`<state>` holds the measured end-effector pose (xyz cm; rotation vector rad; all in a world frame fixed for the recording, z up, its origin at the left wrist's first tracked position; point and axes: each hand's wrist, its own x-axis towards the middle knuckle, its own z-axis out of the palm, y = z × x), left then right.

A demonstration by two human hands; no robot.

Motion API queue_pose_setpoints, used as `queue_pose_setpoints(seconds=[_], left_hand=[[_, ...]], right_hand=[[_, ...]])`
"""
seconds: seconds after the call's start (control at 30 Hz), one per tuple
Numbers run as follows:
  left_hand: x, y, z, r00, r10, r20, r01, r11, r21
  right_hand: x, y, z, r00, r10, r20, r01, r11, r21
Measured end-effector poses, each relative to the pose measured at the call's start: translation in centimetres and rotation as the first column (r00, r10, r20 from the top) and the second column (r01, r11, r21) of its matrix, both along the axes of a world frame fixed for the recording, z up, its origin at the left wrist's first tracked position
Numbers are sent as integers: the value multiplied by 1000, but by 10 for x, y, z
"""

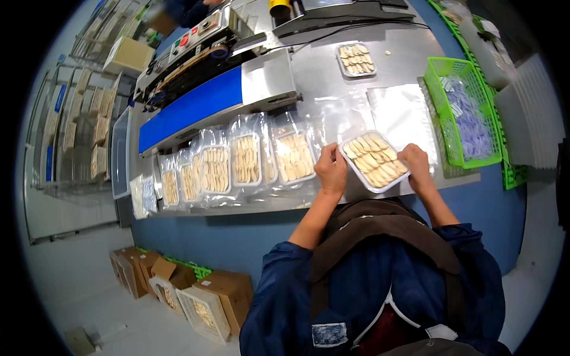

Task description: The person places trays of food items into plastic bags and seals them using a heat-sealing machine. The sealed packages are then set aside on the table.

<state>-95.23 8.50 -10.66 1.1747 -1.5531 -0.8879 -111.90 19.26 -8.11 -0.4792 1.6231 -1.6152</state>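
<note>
A white plastic tray of pale sliced food pieces is held over the front edge of the steel table. My left hand grips near its left rim, partly among clear plastic, and my right hand grips its right side. Several similar trays in clear bags stand in a row to the left. Another filled tray lies farther back, with a small loose piece beside it. A stack of clear flat bags lies beyond my right hand.
A sealing machine with a blue conveyor belt stands at the back left. A green basket of small purplish packets is at the right. Cardboard boxes and plastic crates stand on the floor. Another person is at the top.
</note>
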Motion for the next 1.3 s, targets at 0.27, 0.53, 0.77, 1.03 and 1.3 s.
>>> queue_pose_setpoints(seconds=[0.27, 0.53, 0.77, 1.03, 1.3], left_hand=[[24, 33, 11, 870, -249, -425, 400, 861, 314], [95, 84, 17, 898, -417, -140, 422, 725, 545], [54, 39, -7, 855, -458, -244, 503, 618, 604], [-19, 10, -54, 886, -179, -429, 457, 498, 737], [-23, 38, -80, 812, -529, -246, 530, 493, 690]], right_hand=[[37, 32, 5, 978, -20, 206, 4, 997, 80], [39, 97, -5, 909, 373, 185, -395, 914, 97], [11, 26, -24, 795, 303, 526, -262, 953, -155], [5, -33, -21, 724, -68, 686, -136, 962, 239], [27, -59, -59, 864, -133, 485, 87, 990, 115]])
